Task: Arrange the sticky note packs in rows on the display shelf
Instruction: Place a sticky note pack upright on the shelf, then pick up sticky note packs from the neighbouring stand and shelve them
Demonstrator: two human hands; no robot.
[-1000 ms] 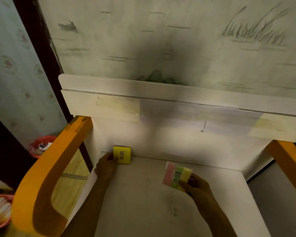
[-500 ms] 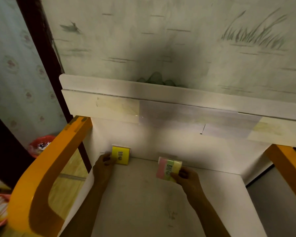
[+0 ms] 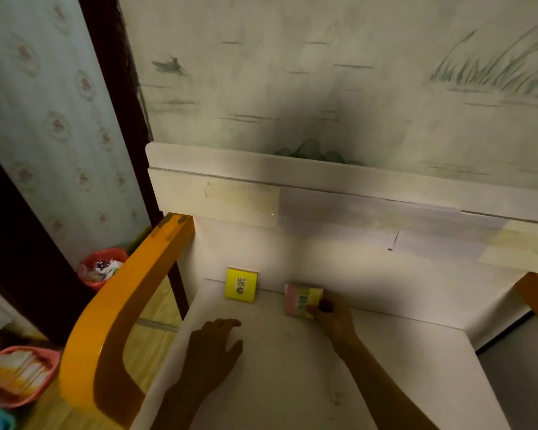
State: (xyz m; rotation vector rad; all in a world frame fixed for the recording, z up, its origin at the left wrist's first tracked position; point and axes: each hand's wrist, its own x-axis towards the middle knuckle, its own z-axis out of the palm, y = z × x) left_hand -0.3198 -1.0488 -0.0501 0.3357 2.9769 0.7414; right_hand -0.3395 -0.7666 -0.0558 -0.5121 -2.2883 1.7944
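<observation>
White shelf (image 3: 292, 377) carries two packs at its back edge. Left hand (image 3: 213, 349) rests flat near the left edge — fingers spread, empty. Right hand (image 3: 334, 316) pinches the pastel pack (image 3: 298, 301), mid-edge — yellow pack (image 3: 241, 285) leans near the back-left corner.

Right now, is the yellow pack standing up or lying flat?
Standing up. The yellow pack leans against the shelf's back wall, its printed face toward us, bottom edge on the shelf. No hand touches it.
</observation>
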